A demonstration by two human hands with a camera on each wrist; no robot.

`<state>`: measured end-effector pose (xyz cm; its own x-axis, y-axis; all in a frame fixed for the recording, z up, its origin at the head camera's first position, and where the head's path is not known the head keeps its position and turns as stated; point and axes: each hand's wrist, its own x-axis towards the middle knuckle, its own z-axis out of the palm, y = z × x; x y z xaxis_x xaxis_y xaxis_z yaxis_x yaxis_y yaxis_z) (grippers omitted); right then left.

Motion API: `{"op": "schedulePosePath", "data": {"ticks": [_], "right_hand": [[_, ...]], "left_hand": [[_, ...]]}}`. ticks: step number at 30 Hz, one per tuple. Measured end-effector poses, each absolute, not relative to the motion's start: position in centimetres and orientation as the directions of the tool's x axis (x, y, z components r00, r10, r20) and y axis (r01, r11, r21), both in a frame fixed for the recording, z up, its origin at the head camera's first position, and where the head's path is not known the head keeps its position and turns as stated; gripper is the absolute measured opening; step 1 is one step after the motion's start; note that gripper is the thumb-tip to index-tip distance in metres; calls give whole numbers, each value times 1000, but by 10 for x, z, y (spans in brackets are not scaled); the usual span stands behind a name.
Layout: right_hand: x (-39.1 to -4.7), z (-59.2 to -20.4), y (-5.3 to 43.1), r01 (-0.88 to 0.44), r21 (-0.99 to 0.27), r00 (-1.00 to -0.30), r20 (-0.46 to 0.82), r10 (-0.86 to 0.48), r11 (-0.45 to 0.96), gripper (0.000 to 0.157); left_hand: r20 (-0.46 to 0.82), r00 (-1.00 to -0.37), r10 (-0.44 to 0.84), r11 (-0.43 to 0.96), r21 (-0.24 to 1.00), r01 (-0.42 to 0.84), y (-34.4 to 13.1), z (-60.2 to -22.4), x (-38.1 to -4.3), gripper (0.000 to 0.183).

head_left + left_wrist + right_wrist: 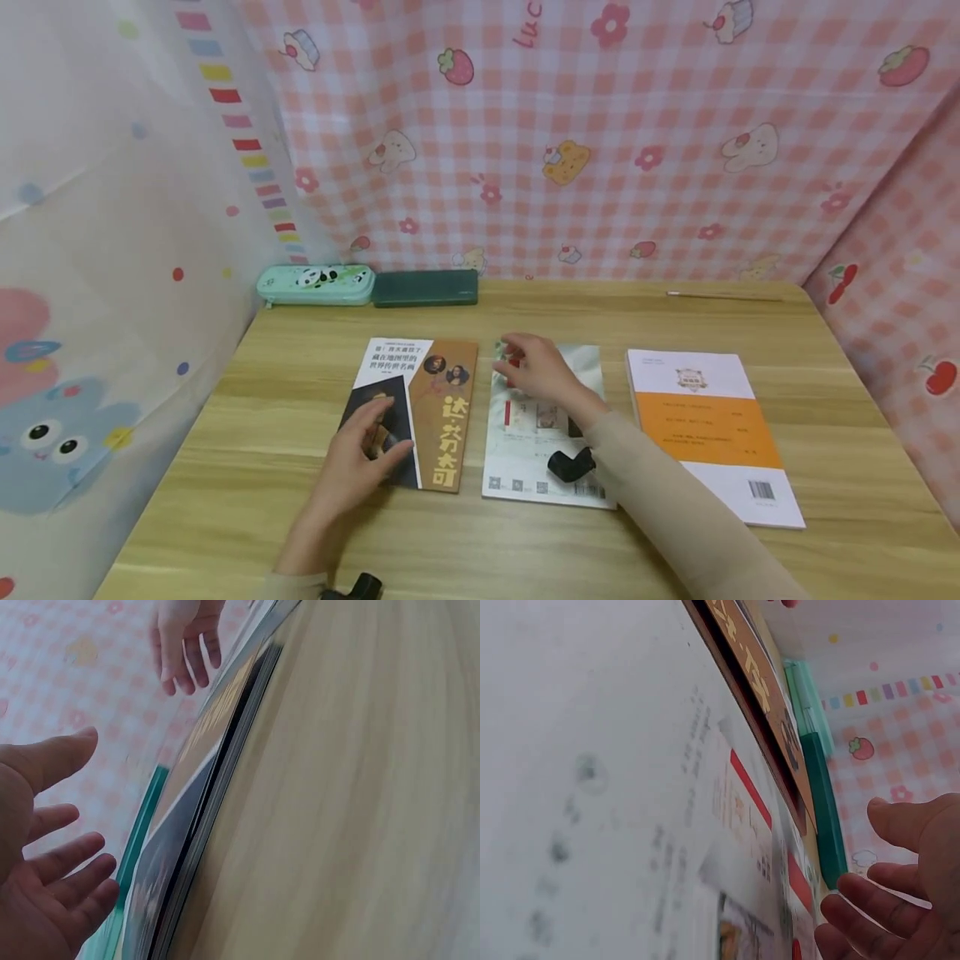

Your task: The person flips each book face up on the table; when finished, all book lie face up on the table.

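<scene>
Three books lie side by side on the wooden table. My left hand hovers over the left book, a brown, white and dark cover with gold lettering; its fingers are loosely spread and hold nothing. Above the middle book, pale with small pictures and codes, my right hand reaches in with relaxed, parted fingers. Both palms show no object in the left wrist view, where the left hand appears beside the left book's edge. An orange-and-white book lies at the right, partly behind my right sleeve.
At the back left, a mint pencil case with a panda stands next to a dark green case. A thin stick-like item lies at the back right. Checked curtain cloth hangs behind the table.
</scene>
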<state>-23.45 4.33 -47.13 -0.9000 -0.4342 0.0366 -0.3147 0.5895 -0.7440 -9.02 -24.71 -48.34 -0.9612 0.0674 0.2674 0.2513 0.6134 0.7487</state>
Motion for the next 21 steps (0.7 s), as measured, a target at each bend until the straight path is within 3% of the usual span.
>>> {"op": "schedulePosePath", "data": {"ticks": [12, 21], "right_hand": [[-217, -466, 84, -278, -744, -936, 67, -345, 607, 55], [-215, -462, 112, -289, -685, -941, 75, -329, 669, 56]], "left_hand": [[224, -953, 205, 556, 774, 302, -204, -484, -98, 69], [139, -970, 201, 532, 816, 227, -185, -485, -99, 72]]}}
